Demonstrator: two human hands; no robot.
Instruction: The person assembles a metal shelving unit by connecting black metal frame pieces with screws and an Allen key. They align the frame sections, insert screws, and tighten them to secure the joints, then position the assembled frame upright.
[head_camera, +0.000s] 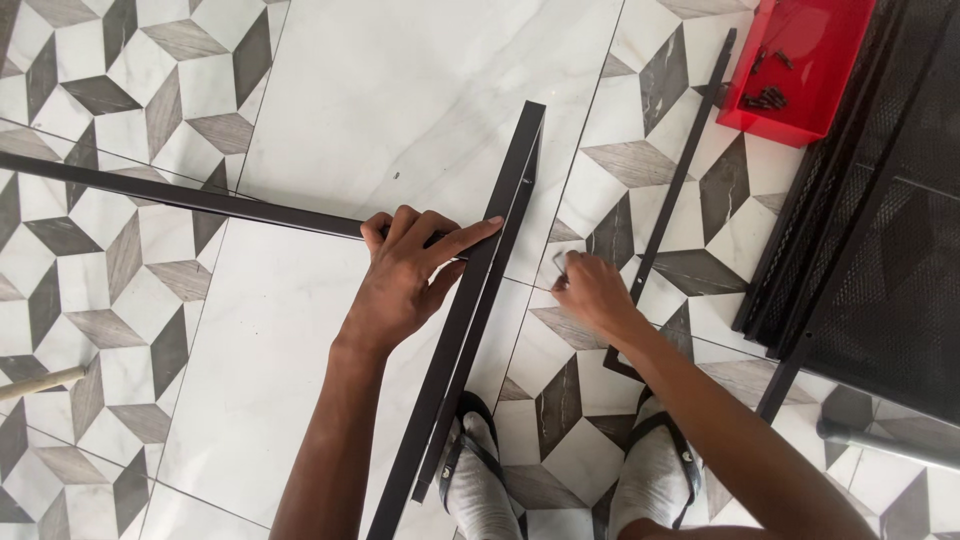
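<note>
Black metal bars meet mid-frame: long angled bar (470, 300) runs from bottom centre up to upper centre, second bar (180, 196) comes in from the left edge and butts against it. Left hand (405, 275) lies over the joint, fingers (470, 238) spread flat and pressing on both bars, not wrapped round either. Right hand (590, 292) sits just right of the angled bar, fingers curled shut around something small; can't tell what. Thin black rod (680, 175) lies on the floor right of that hand, running up toward a red tray (800, 60) of dark screws (768, 97) in the upper right. Black mesh panels (880, 230) stacked at the right edge. Patterned tile floor (150, 90) underneath; two sandalled feet (480, 470) at bottom centre.
</note>
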